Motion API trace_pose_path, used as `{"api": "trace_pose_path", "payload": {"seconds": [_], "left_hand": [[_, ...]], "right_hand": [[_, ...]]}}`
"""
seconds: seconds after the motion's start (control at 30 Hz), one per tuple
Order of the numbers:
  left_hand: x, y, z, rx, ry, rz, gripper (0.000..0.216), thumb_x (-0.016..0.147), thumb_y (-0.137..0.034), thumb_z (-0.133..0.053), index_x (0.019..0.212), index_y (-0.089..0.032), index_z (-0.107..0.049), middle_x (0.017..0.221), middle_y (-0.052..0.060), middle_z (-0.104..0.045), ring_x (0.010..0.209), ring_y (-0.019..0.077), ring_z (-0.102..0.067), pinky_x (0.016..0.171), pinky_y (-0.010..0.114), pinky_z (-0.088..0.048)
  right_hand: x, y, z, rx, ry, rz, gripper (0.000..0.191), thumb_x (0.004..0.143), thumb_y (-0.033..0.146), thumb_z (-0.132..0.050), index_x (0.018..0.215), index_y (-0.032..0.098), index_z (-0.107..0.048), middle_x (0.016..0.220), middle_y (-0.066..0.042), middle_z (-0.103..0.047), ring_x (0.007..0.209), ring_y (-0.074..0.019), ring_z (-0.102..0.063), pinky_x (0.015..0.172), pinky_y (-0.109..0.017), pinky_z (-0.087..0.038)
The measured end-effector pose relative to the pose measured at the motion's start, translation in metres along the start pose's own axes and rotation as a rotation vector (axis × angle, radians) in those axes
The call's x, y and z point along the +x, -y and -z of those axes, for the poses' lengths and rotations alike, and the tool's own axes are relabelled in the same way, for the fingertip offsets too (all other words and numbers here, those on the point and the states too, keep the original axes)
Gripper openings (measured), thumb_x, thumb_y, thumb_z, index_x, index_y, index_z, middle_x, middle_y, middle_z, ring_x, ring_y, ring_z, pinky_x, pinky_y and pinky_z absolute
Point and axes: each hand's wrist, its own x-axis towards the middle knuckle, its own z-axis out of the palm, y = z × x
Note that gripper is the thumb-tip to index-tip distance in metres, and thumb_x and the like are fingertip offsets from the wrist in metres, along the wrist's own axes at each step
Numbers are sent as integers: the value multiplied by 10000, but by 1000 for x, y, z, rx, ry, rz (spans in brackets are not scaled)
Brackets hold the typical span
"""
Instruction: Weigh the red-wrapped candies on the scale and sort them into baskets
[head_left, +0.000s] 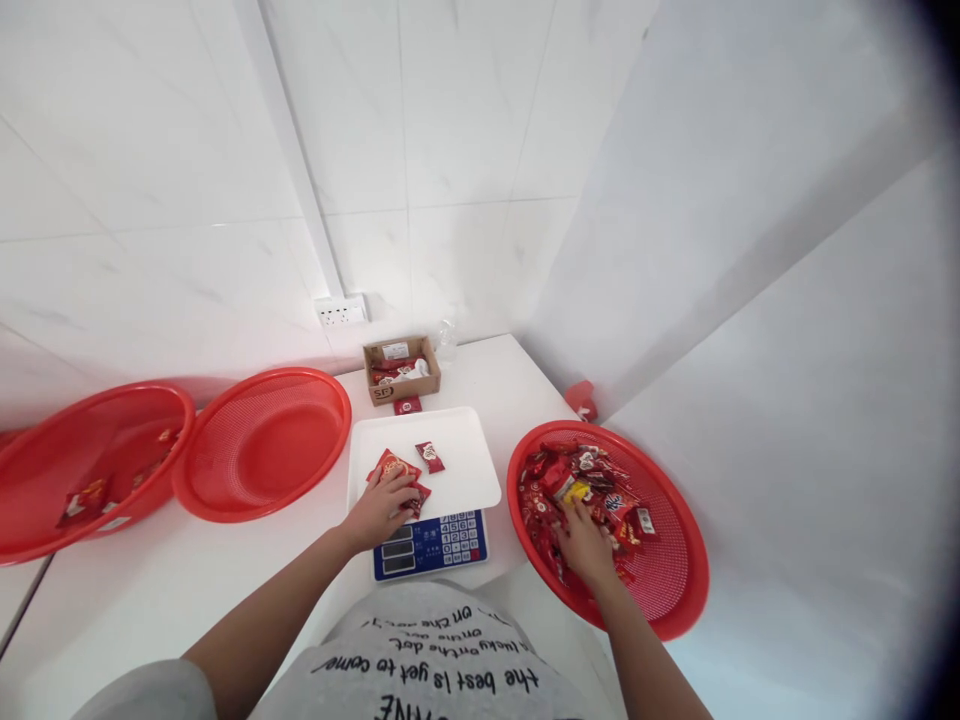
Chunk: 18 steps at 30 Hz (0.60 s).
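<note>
My left hand (382,510) is over the white tray (465,480) of a scale, its fingers closed on a red packet (396,464) with gold print. Part of another red packet (417,498) shows beside my fingers. A small red-and-white wrapped candy (430,457) lies apart on the tray. On the right, my right hand (586,545) reaches into a red mesh basket (679,560) among many wrapped candies (551,505). Its fingers are apart, with the tips beside a yellow wrapper (577,491); the pile partly hides them. The blue keypad panel (431,545) of the scale faces me.
An open cardboard box (401,390) with red packets stands behind the tray, with a red packet (407,406) in front of it. To the left are a red basket (262,440) and another red basket (45,450) containing some packets. A wall socket (341,310) is behind.
</note>
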Motion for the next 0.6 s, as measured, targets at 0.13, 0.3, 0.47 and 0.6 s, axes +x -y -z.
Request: {"api": "trace_pose_path", "payload": {"seconds": [0.13, 0.3, 0.47, 0.6], "left_hand": [[2, 6, -5, 1, -7, -8, 286, 816, -259, -503, 1076, -292, -617, 1322, 23, -520, 1322, 260, -307, 1085, 559, -168], [5, 9, -8, 27, -6, -12, 289, 824, -274, -494, 1087, -298, -613, 1326, 19, -517, 1323, 266, -305, 1081, 562, -169], [5, 7, -7, 33, -9, 2, 280, 831, -287, -486, 1080, -301, -614, 1325, 19, -518, 1319, 266, -311, 1076, 563, -173], [5, 5, -7, 40, -23, -7, 271, 835, -295, -484, 1072, -294, -616, 1318, 19, -523, 1314, 261, -315, 1075, 550, -188]], "right_hand": [[-14, -15, 1, -52, 41, 27, 394, 787, 265, -452, 1153, 219, -590, 1314, -122, -498, 1116, -284, -528, 908, -405, -401], [-2, -6, 29, -33, 145, 11, 305, 758, 156, -425, 958, 210, -648, 996, -88, -666, 913, -213, -616, 774, -300, -428], [12, 18, 34, -151, 165, -32, 250, 785, 304, -483, 941, 206, -653, 988, -148, -663, 945, -292, -591, 779, -400, -410], [14, 45, 24, -163, 137, -27, 408, 798, 485, -454, 984, 176, -646, 1008, -206, -639, 1065, -373, -507, 870, -547, -325]]}}
